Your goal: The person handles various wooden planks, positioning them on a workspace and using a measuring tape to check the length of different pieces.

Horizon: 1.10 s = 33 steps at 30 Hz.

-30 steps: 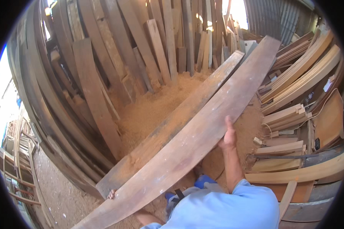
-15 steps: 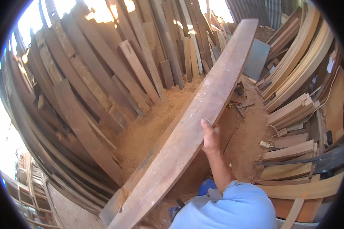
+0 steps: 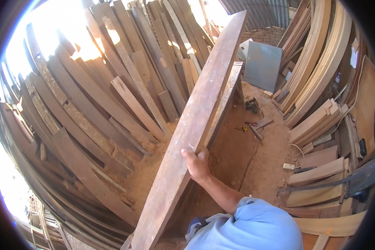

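A long, wide brown plank (image 3: pixel 180 137) runs slantwise from the lower edge up to the top of the picture, speckled with pale marks. My right hand (image 3: pixel 197 163) grips its right edge near the middle, thumb on the upper face and the other fingers hidden underneath. Below the plank stands a narrow wooden bench or beam (image 3: pixel 225 98), partly covered by it. The blue sleeve of my right arm (image 3: pixel 250 225) fills the bottom of the view. My left hand is out of sight.
Tall boards (image 3: pixel 91 96) lean densely on the left, with sawdust (image 3: pixel 148 177) at their feet. Stacked lumber (image 3: pixel 316 54) curves along the right. A grey panel (image 3: pixel 262 66) stands at the back. A dark power tool (image 3: pixel 251 105) and a yellow item (image 3: pixel 245 128) lie on the ground.
The plank and my right hand have shifted left in the view, and the plank stands steeper. More of the bench beneath it shows. The surroundings have also shifted somewhat as my head turned.
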Motion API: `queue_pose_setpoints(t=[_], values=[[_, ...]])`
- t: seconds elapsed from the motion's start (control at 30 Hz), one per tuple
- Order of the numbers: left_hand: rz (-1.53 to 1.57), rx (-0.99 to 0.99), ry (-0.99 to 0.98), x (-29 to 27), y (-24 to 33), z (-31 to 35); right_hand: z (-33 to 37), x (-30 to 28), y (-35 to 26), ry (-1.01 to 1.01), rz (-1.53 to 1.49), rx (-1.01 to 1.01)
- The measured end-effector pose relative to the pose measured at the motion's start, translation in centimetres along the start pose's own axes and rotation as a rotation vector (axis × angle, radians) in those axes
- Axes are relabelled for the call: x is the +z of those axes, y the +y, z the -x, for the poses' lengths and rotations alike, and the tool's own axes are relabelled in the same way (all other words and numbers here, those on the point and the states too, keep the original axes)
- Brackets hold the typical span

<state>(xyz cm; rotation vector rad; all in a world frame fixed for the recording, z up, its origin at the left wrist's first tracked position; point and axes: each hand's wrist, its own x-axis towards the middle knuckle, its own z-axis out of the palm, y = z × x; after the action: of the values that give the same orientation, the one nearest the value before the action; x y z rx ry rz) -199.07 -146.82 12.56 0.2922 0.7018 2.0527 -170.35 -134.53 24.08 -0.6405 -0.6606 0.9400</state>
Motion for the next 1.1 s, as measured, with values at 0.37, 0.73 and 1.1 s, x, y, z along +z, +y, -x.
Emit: queue_pose_setpoints(t=[0.37,0.73,1.1], values=[[0.018,-0.057,0.096,-3.4,-2.3,-1.8,-0.9,-5.1,2.3,0.000,-0.282,0.444],[0.078,-0.003,0.322,-10.6,-1.5,-2.7,-3.4,-7.7,-3.5,-1.129,1.064,0.959],[0.287,0.211,0.599,-21.0,-0.7,3.8,0.0,13.4,9.9,-2.140,1.467,-0.085]])
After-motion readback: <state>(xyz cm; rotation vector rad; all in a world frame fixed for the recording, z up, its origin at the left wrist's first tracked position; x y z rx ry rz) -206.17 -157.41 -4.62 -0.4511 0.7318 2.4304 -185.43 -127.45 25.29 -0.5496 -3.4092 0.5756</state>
